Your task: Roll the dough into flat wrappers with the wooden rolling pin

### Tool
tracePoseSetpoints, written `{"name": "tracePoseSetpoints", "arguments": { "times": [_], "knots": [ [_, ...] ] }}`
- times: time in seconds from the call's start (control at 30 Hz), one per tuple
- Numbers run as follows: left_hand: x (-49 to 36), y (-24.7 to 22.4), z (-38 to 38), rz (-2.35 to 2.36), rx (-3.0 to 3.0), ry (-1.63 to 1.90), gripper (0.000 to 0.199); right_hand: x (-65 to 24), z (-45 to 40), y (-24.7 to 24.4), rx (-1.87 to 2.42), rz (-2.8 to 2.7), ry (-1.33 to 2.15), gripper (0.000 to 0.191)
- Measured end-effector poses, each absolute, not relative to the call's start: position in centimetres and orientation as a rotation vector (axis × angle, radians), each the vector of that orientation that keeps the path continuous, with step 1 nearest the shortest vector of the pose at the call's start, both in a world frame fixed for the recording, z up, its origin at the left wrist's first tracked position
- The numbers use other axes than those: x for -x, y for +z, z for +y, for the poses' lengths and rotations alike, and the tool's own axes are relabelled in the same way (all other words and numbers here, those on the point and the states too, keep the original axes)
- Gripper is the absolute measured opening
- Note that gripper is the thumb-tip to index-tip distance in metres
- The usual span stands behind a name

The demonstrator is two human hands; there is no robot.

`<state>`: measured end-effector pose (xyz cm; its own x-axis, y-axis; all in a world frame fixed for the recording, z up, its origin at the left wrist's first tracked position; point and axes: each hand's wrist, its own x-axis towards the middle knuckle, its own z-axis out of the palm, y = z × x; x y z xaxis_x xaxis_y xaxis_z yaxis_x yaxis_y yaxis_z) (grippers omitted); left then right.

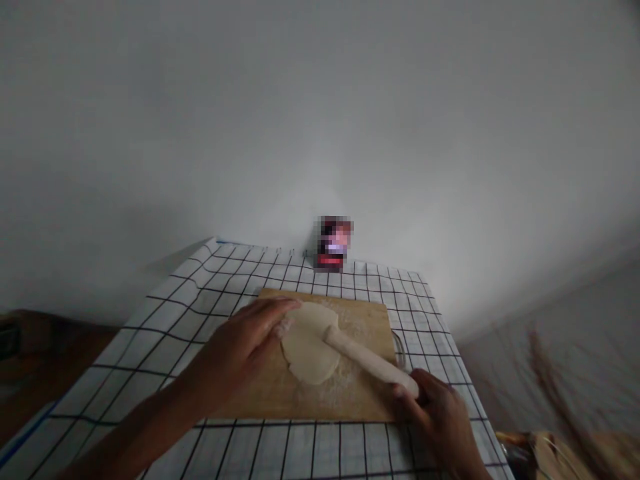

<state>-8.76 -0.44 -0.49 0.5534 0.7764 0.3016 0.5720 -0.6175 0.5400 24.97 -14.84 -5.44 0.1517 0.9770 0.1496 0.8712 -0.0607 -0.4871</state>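
A flat, roughly round sheet of dough [314, 357] lies on a wooden board [370, 310] dusted with flour. My left hand [257, 327] is at the dough's upper left edge, its floury fingers closing on the rim; the exact grip is partly hidden. In my right hand [443, 410] is the near end of a pale rolling pin [373, 360], fingers wrapped round it. The pin slants up and to the left, its far end over the right part of the dough.
The board rests on a table with a white checked cloth [280, 453]. A blurred-out upright pinkish item [334, 243] stands at the back by the wall. A clear rounded object [399, 350] shows beside the board's right edge. Brown bags or bundles [565, 457] lie lower right.
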Motion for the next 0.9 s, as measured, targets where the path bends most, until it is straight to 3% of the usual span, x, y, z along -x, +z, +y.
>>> {"name": "tracePoseSetpoints", "arguments": {
  "times": [0.1,0.37,0.67,0.9],
  "knots": [
    [8.9,-0.2,-0.9,1.174,-2.38,0.818,0.037,-22.7,-13.1,-3.9,1.935,-1.976,0.25,0.046],
    [3.8,-5.5,0.1,1.289,-2.787,0.747,0.049,-20.7,-6.5,-2.3,1.77,-2.118,-0.031,0.027],
    [2.0,-2.8,6.1,1.582,-2.613,0.736,0.038,-22.6,4.8,-2.3,1.637,-2.19,-0.023,0.036],
    [1.6,-4.8,3.6,1.529,-2.639,0.799,0.05,-23.3,1.2,-4.1,1.683,-2.176,-0.08,0.039]
  ]
}}
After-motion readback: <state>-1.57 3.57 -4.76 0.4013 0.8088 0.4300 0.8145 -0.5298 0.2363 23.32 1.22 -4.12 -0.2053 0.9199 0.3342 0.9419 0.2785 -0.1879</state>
